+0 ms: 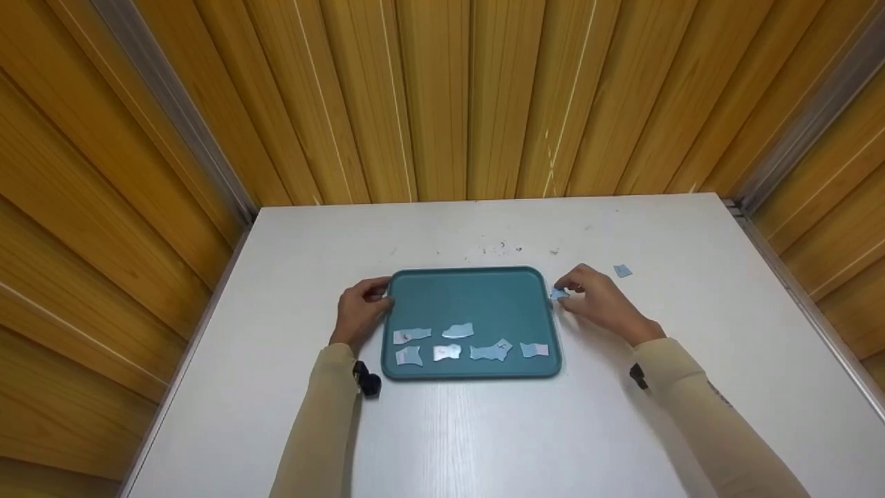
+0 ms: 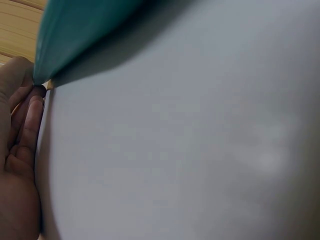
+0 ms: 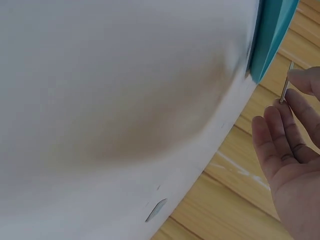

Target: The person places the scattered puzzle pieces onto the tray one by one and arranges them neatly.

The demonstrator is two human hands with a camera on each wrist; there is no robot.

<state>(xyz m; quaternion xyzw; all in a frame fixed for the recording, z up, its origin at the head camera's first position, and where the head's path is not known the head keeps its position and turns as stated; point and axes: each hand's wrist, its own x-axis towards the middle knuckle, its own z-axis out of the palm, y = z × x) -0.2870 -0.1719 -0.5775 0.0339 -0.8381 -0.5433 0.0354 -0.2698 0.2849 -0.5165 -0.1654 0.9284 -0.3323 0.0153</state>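
Observation:
A teal tray [image 1: 470, 297] lies on the table, with several flat, light-blue, jagged-edged puzzle pieces [image 1: 491, 351] in its near half. At the tray's left side, my left hand [image 1: 361, 310] grips the rim between thumb and fingers; the left wrist view shows the tray's edge [image 2: 46, 65] at the fingertips. Just outside the opposite rim, my right hand [image 1: 601, 301] pinches one light-blue puzzle piece [image 1: 559, 294]. That held piece [image 3: 286, 82] appears edge-on as a thin strip between thumb and fingertips in the right wrist view.
Another light-blue piece [image 1: 623, 270] lies on the white table [image 1: 691, 311], beyond the right hand. Small dark marks [image 1: 502, 245] dot the tabletop behind the tray. Wood-patterned panels [image 1: 435, 104] rise at the table's back and sides.

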